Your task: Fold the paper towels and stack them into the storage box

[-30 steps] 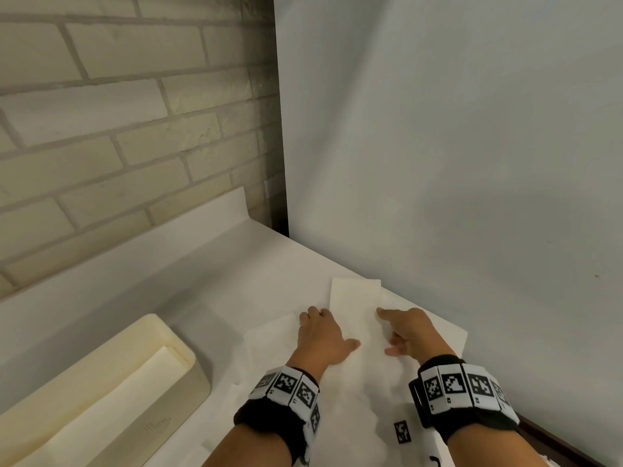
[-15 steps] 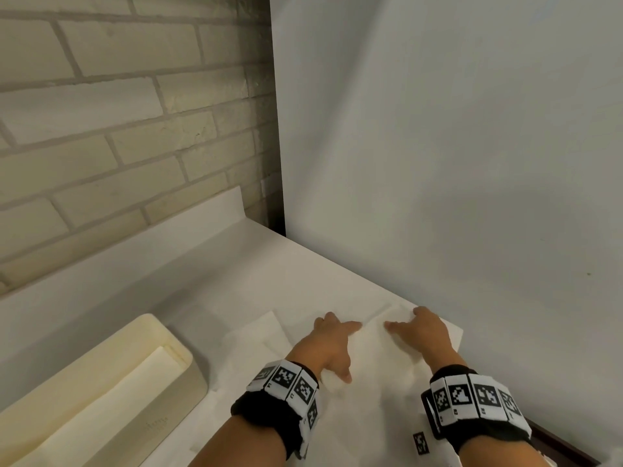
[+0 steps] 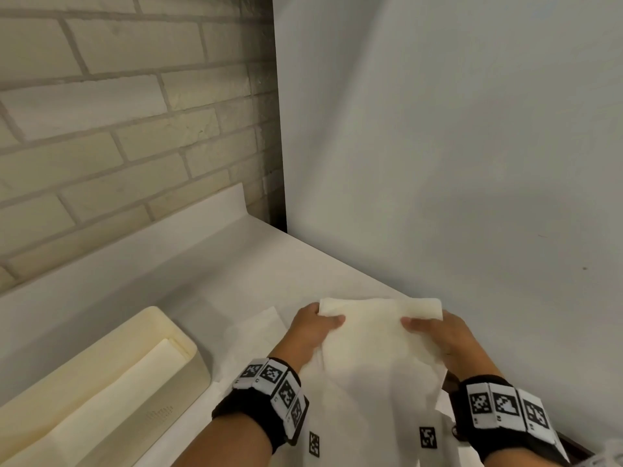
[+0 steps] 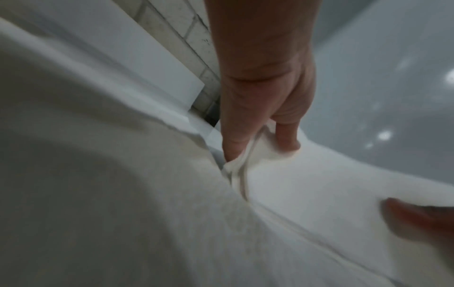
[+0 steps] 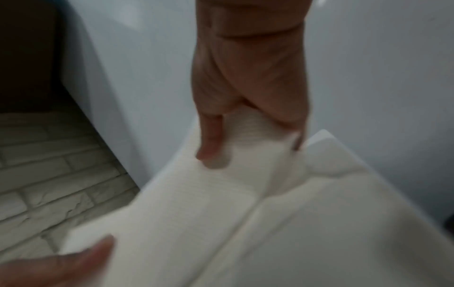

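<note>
A white folded paper towel (image 3: pixel 374 335) is lifted off the table between both hands. My left hand (image 3: pixel 312 326) pinches its far left corner, thumb on top. My right hand (image 3: pixel 433 330) pinches the far right corner in the same way. In the left wrist view my fingers (image 4: pixel 236 139) grip the bunched edge of the paper towel (image 4: pixel 307 184). In the right wrist view my thumb (image 5: pixel 211 139) presses on the paper towel (image 5: pixel 221 213). The cream storage box (image 3: pixel 188 375) stands at the lower left, with a folded towel (image 3: pixel 111 392) inside.
More white sheets (image 3: pixel 256 335) lie flat on the white table (image 3: pixel 236 274) under and left of my hands. A brick wall (image 3: pixel 118 129) runs behind the box, a grey wall (image 3: pixel 455 146) close on the right. Marker tags (image 3: pixel 427 437) lie near my wrists.
Both hands went from pressing the towel flat on the table to pinching its far corners and lifting it up toward me.
</note>
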### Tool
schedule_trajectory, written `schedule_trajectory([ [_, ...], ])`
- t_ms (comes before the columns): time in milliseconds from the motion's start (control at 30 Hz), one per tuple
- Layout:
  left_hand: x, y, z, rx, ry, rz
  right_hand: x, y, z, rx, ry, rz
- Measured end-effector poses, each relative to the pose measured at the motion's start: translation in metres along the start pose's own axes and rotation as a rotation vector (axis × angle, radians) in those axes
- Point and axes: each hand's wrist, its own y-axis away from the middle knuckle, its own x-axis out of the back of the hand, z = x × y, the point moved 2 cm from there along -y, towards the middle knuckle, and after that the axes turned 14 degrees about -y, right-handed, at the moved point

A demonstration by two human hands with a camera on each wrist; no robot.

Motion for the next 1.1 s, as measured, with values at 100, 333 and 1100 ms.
schedule_trajectory([
  [100,0.007,0.002,0.005,-0.137,0.16,0.032,0.006,0.01,-0.007,0.151,-0.189,-0.117],
  [333,0.013,0.012,-0.004,-0.284,0.239,-0.049,0.011,0.015,0.011,0.155,-0.27,-0.296],
  [1100,0.013,0.012,0.011,-0.146,0.325,0.108,0.007,0.01,0.018,0.166,-0.137,-0.226],
])
